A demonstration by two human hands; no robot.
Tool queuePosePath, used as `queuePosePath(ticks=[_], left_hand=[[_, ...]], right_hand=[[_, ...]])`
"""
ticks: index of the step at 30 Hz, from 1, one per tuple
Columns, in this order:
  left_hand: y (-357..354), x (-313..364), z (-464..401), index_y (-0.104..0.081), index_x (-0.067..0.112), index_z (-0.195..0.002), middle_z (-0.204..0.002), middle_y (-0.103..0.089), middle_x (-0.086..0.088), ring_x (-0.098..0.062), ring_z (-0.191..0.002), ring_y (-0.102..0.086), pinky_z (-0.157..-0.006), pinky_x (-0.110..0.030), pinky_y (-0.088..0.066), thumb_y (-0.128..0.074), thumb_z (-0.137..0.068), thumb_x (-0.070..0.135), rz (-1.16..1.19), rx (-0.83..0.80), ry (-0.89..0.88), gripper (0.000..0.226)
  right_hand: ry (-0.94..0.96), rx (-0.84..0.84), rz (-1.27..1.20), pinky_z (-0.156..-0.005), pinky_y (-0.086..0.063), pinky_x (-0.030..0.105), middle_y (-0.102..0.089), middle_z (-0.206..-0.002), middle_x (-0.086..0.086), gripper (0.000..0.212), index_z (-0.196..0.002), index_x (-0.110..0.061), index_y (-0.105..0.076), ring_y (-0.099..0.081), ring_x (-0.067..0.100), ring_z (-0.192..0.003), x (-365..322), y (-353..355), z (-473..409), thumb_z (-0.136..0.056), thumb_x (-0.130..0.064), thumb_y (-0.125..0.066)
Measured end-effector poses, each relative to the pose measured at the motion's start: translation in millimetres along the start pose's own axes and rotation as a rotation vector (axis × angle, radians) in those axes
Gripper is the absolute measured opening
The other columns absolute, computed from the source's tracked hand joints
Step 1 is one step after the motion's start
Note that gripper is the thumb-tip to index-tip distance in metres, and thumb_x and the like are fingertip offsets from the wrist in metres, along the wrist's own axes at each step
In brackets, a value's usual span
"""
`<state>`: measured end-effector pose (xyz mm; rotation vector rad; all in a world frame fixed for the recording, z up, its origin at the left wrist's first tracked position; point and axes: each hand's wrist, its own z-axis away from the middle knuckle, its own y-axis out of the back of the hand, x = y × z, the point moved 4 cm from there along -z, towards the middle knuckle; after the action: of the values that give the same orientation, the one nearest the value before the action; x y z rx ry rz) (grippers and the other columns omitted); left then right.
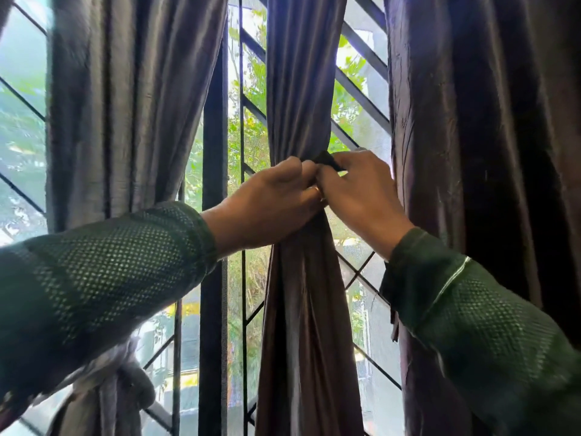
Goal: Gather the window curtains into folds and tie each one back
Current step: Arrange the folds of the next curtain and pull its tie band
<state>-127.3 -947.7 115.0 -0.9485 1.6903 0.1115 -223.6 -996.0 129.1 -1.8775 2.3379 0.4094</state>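
Leftmost, the left curtain (125, 105) hangs in broad soft pleats and looks already cinched low down, where a bunched knot (125, 382) shows under the left sleeve (103, 272). Its cloth is thin, faintly shiny, and creased; it seems light and limp, so it should fold wherever it is squeezed and slide a little under a loose tie.

Next comes the window frame (213, 152) with slanted grille bars (361, 86) and green leaves beyond.

Centred is the middle curtain (298, 73), gathered into one narrow bundle and pinched to a waist at hand height, flaring again below. The left hand (270, 199) wraps that waist from the left, fingers curled round the cloth and gripping it; a ring shows on one finger. Touching it from the right, the right hand (358, 193) has its fingers curled in, pinching a small dark tie end (328, 160) that sticks up just above the knuckles. Whether the tie is a separate band or a strip of the curtain itself I cannot tell; the knot is hidden behind the fingers.

By my judgement the best hold is exactly this waist: squeeze the folds firmly with one hand so the slick fabric cannot spread, and pull the tie snug with the other.

Rightmost, the right curtain (471, 121) hangs loose, dark and crinkled, not yet gathered.
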Motion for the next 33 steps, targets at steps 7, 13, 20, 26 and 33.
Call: queuePosePath(ticks=[7, 13, 20, 26, 33], left_hand=[[-4.6, 4.4, -0.9, -0.068, 0.023, -0.091, -0.087, -0.061, 0.011, -0.019, -0.092, -0.039, -0.072, -0.029, -0.027, -0.041, -0.079, 0.009, -0.231, 0.035, 0.095, 0.033], [-6.9, -5.0, -0.8, -0.071, 0.018, -0.077, -0.069, -0.061, 0.004, -0.022, -0.084, -0.055, -0.083, -0.036, -0.031, -0.048, -0.076, 0.011, -0.125, -0.006, 0.115, 0.024], [-17.1, -12.8, -0.4, -0.054, 0.009, -0.099, -0.08, -0.062, -0.008, -0.032, -0.066, -0.064, -0.043, -0.023, -0.017, -0.044, -0.088, 0.013, 0.368, -0.292, 0.49, 0.015], [-21.5, -19.3, -0.8, -0.04, 0.018, -0.112, -0.1, -0.061, -0.005, -0.032, -0.091, -0.062, -0.045, -0.027, -0.019, -0.036, -0.089, 0.058, 0.371, -0.42, 0.56, 0.047], [-16.6, -19.0, -2.8, -0.045, 0.017, -0.112, -0.103, -0.058, -0.006, -0.034, -0.092, -0.061, -0.056, -0.033, -0.033, -0.044, -0.091, 0.048, 0.336, -0.409, 0.631, 0.037]], right_hand=[[-0.184, 0.03, -0.672, -0.06, -0.057, 0.036, -0.058, -0.078, -0.001, 0.02, -0.105, -0.033, -0.057, -0.06, 0.011, -0.072, 21.4, -11.3, 15.2, -0.09, -0.021, -0.058], [-0.407, -0.156, -0.852, -0.047, -0.049, 0.022, -0.053, -0.082, -0.001, 0.013, -0.096, -0.019, -0.057, -0.05, 0.011, -0.07, 38.2, -26.7, 23.7, -0.095, -0.011, -0.047], [-0.171, -0.229, -0.713, -0.057, -0.056, 0.029, -0.065, -0.085, -0.001, 0.024, -0.091, -0.021, -0.063, -0.06, 0.014, -0.07, 39.5, -38.8, 22.4, -0.081, 0.0, -0.065], [-0.012, -0.133, -0.521, -0.05, -0.052, 0.023, -0.065, -0.067, -0.007, 0.025, -0.083, -0.022, -0.072, -0.062, 0.007, -0.061, 45.0, -31.0, 2.7, -0.081, 0.0, -0.06], [0.079, -0.171, -0.569, -0.053, -0.055, 0.029, -0.072, -0.073, 0.007, 0.034, -0.069, -0.023, -0.067, -0.067, 0.018, -0.057, 30.7, -17.7, -11.4, -0.083, 0.005, -0.054]])
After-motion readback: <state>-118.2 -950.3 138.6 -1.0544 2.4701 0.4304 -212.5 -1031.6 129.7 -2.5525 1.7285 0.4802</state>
